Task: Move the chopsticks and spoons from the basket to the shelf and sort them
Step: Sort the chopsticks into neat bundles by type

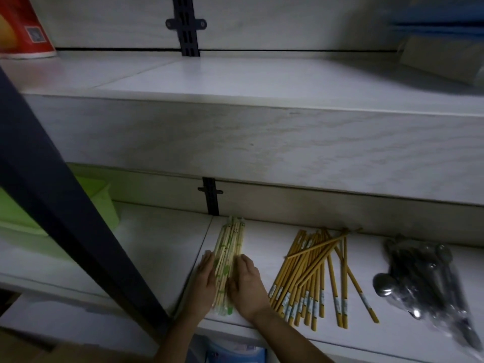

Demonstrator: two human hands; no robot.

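On the shelf, the left hand and right hand pressed flat, fingers together, against the pale chopsticks: light, stiff, probably rolling easily; best squeezed mid-length.

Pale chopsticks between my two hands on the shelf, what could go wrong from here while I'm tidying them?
1. The pale chopsticks reach the shelf's front edge; squeezing with the left hand and right hand could push some off.
2. The yellow chopsticks lie close by, several crossed loosely; a sideways nudge might mix the piles.
3. The spoons also sit near the edge and could slide.
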